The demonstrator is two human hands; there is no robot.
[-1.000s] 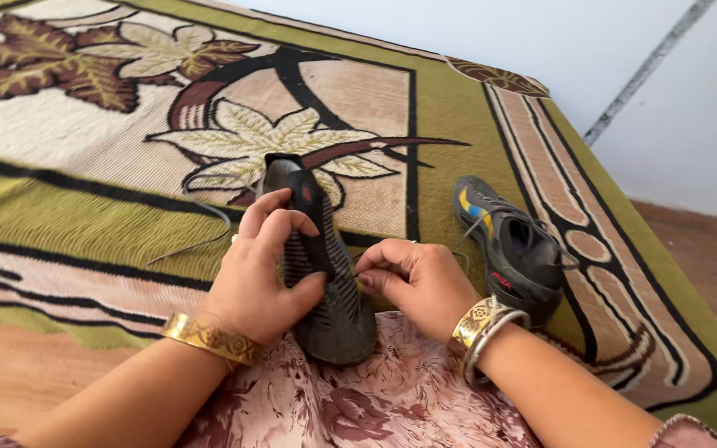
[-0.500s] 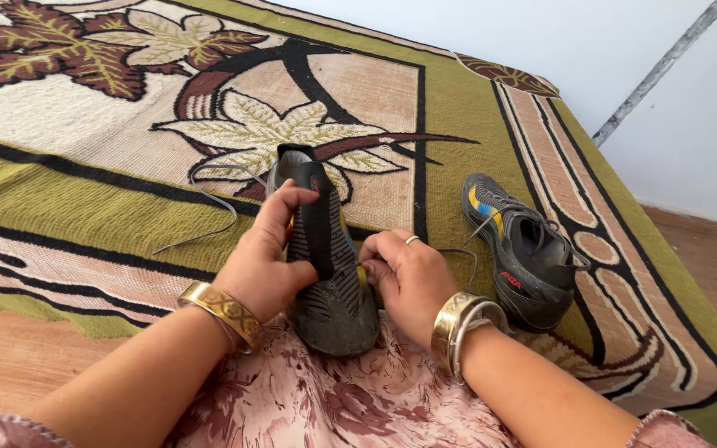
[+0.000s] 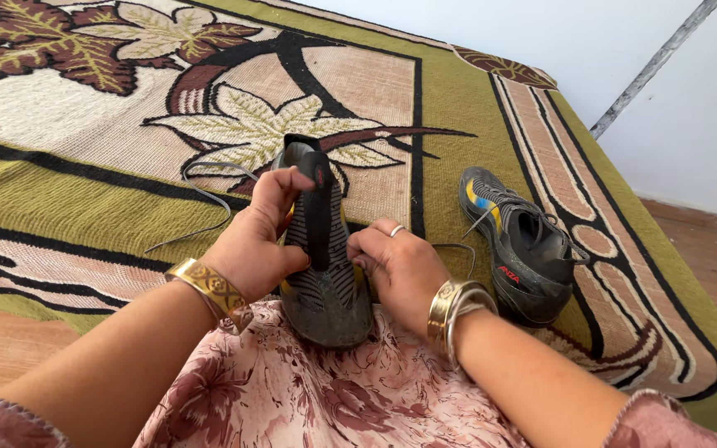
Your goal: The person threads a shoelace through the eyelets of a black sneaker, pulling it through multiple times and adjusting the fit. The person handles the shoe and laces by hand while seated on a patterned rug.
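A dark grey sports shoe [image 3: 325,290] rests toe-down on my lap, its tongue pointing away from me. My left hand [image 3: 259,236] grips its left side, with fingers curled over the tongue. Against the shoe's right side, near the eyelets, my right hand [image 3: 396,265] has its fingers closed. A grey lace [image 3: 201,199] trails from the shoe leftward across the carpet. Gold bangles circle both wrists.
A second dark shoe [image 3: 520,249] with yellow and blue marks lies on the carpet to the right. The green, beige and maroon floral carpet [image 3: 85,124] covers the floor ahead. A white wall [image 3: 624,58] stands beyond it; bare wooden floor [image 3: 707,241] shows at the right.
The view has drawn closer to the shoe. My left fingers have shifted up onto the tongue, and my right hand has closed in on the eyelets.
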